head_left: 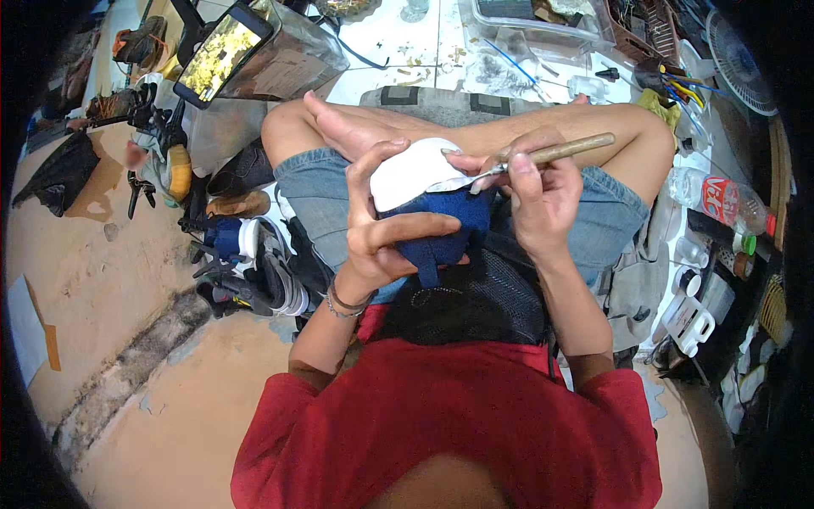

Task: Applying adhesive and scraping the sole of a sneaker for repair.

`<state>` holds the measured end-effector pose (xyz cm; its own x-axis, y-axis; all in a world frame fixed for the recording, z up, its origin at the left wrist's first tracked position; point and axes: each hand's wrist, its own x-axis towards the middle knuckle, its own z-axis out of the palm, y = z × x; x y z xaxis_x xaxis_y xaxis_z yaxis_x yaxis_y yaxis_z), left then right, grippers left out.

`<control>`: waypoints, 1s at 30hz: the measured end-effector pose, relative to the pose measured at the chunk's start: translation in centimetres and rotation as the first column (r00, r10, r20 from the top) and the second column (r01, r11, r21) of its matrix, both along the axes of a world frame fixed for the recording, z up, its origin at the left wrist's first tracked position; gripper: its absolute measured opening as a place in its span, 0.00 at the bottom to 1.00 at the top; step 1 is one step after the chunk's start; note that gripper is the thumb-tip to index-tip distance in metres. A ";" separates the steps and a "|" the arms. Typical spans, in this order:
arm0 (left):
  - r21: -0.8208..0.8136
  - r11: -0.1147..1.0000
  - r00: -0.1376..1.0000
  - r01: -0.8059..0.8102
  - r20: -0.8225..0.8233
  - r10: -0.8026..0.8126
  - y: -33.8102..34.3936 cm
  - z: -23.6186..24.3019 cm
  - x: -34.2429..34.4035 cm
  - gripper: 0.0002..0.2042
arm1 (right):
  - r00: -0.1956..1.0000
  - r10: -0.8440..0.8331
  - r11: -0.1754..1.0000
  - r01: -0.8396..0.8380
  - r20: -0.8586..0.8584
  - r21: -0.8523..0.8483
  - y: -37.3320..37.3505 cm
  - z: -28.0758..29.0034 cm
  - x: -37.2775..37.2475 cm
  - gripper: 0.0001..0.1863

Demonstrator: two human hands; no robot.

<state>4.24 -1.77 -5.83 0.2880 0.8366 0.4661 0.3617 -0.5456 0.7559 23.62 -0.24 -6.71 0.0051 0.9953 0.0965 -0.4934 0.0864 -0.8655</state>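
My left hand [373, 229] is wrapped around a navy fabric shoe [428, 237] with a white sole [407, 174] turned upward, its fingers lying across the upper and near the sole's edge. My right hand [543, 187] is closed on a tool with a wooden handle [585, 146], held nearly sideways, whose thin metal blade [451, 182] rests at the edge of the white sole by the blue fabric. Both hands are over my crossed legs, above a black mesh cloth [475, 310] on my lap. The fingers under the shoe are partly hidden.
A phone [220, 59] shows a bright screen at upper left. Several shoes [237, 242] and black clamps [140, 191] lie left of my legs. A plastic bottle [712, 199], a white container [687, 327] and a fan [738, 64] are on the right. Plastic bins [543, 21] stand ahead.
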 end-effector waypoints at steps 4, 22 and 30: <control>0.004 1.000 1.000 -0.006 -0.003 0.006 0.3 0.2 0.2 0.25 | 0.999 0.054 0.999 -0.054 -0.009 0.001 0.4 0.8 0.0 0.08; 0.007 1.000 0.997 -0.024 -0.070 0.025 -0.2 0.0 0.4 0.25 | 0.983 0.140 0.986 -0.127 0.117 -0.108 0.2 1.9 0.2 0.07; -0.055 0.997 0.998 -0.059 -0.039 0.057 0.7 2.0 -1.0 0.25 | 0.944 -0.150 0.979 0.099 0.295 0.180 0.1 1.7 -2.0 0.04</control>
